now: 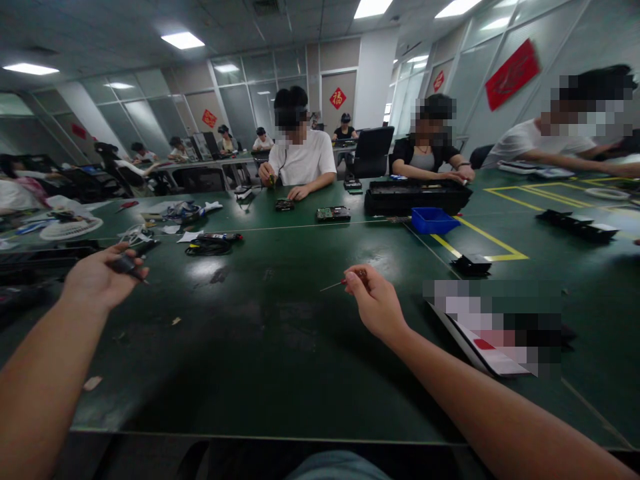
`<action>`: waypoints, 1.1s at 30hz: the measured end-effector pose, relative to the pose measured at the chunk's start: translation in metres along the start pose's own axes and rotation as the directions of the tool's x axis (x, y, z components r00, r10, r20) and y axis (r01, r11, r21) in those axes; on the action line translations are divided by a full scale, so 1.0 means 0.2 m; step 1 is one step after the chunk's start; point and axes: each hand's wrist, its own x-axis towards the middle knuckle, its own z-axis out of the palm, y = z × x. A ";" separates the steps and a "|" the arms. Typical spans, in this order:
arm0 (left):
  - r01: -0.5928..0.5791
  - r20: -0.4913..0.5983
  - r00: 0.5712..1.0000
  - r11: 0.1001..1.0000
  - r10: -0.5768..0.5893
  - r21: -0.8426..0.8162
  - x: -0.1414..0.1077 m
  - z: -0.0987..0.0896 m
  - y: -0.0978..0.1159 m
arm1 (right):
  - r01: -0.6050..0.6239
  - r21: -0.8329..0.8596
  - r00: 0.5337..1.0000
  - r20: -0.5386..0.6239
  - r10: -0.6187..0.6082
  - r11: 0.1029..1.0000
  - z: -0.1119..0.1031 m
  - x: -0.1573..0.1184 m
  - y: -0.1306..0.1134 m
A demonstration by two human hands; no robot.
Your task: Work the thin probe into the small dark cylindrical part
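Observation:
My right hand [377, 303] is over the middle of the green table and is closed round the handle of a screwdriver [332, 287]. The thin metal shaft points left, with a bit of red where it meets the fingers. On the left, my left hand [100, 275] is raised palm up, fingers curled round a dark cylindrical tool [127, 265] with a narrow tip; its exact kind is unclear. A coiled black cable bundle [213, 244] lies on the table between the hands, farther back.
A blue bin [434, 221] stands beside a long black casing [417, 197]. A partly blurred white box [480, 333] lies right of my right forearm. Circuit-board parts [333, 214] lie near a co-worker [303, 157] across the green table [240, 373]. Other people sit around.

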 end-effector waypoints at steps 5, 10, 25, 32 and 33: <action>0.194 0.320 0.940 0.960 -0.122 -0.204 -0.17 0.27 -0.03 | 0.003 0.008 1.000 0.002 -0.003 1.000 0.00 0.00 0.00; 0.308 0.551 0.820 0.931 -0.155 -0.196 -0.37 0.52 -0.06 | -0.001 0.009 1.000 0.010 0.001 1.000 0.00 0.00 0.01; -0.018 0.898 0.441 1.000 0.009 -0.001 -0.92 0.89 -0.26 | -0.014 -0.018 1.000 0.022 0.015 1.000 0.00 0.00 0.01; -0.554 0.895 0.440 0.807 0.074 0.206 -0.92 0.87 -0.48 | -0.046 -0.084 0.987 0.150 0.059 0.995 0.02 0.00 0.00; -0.574 0.891 0.447 0.789 0.078 0.219 -0.91 0.87 -0.50 | -0.049 -0.090 0.985 0.160 0.063 0.995 0.02 0.00 0.01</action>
